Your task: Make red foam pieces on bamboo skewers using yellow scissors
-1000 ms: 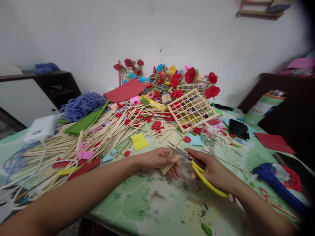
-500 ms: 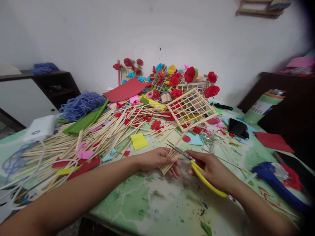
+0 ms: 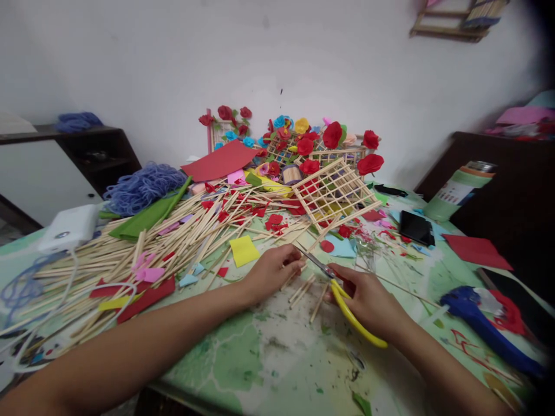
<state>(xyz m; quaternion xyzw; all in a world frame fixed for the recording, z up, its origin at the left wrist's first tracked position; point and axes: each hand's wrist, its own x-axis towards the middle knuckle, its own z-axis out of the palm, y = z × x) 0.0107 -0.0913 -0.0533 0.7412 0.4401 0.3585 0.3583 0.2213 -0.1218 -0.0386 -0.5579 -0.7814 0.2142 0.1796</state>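
My right hand [image 3: 370, 300] is wrapped round a pair of scissors [image 3: 353, 320] with yellow handles. Their pointed metal blades aim up and left, and the tips are close to the fingers of my left hand [image 3: 272, 271]. That hand is closed, thumb and fingers curled together over the table; whatever it pinches is hidden. Several short wooden sticks [image 3: 302, 292] lie loose on the tabletop between my two hands, some partly under the left fingers. A yellow paper square [image 3: 244, 250] is just beyond my left wrist.
A pile of long wooden sticks [image 3: 191, 234] spreads across the left. Behind stand a stick lattice [image 3: 336, 193] and red paper flowers [image 3: 332, 134]. To the right are a phone [image 3: 416, 228], a green bottle [image 3: 459, 193] and a blue-handled tool [image 3: 489, 332]. A white cable [image 3: 73, 289] trails at left.
The bundle of sticks that lay across my left palm has come apart, and short pieces are on the table. My left hand has turned palm down; the scissors have shifted slightly left.
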